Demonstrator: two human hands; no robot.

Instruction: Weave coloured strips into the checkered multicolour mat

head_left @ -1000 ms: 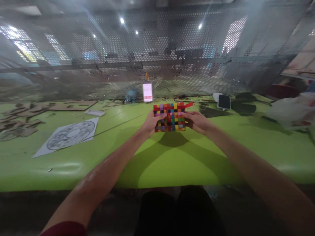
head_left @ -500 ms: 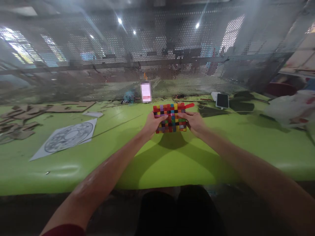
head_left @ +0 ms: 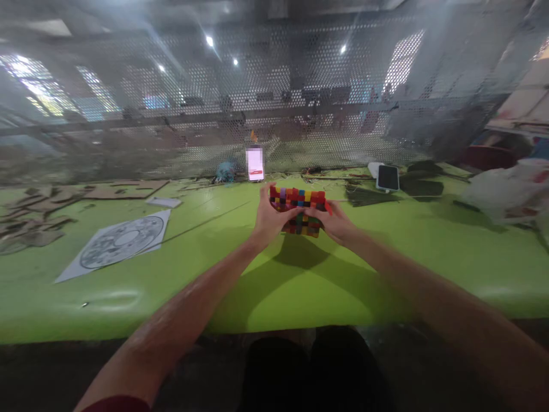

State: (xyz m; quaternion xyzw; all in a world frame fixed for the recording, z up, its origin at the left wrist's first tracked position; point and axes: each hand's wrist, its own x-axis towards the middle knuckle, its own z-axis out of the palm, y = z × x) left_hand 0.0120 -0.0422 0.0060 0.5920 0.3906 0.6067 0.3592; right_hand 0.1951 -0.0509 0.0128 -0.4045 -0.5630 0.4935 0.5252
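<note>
A small woven pouch of red, yellow, blue, purple and black strips is held up above the green table, between my two hands. My left hand grips its left side, with the thumb across the front. On the right side, my right hand has its thumb pressed on the front face, close to the left thumb. A red strip end sticks out by the right hand. The fingers behind the pouch are mostly hidden.
Brown cardboard pieces and a printed paper with a ring pattern lie to the left. A lit phone stands at the back. A dark-screened device and a white plastic bag are at the right. Behind runs a perforated metal screen.
The pouch has tilted and its front now looks bent in the middle. Both thumbs have moved closer together. The red strip end now points downward instead of out to the right.
</note>
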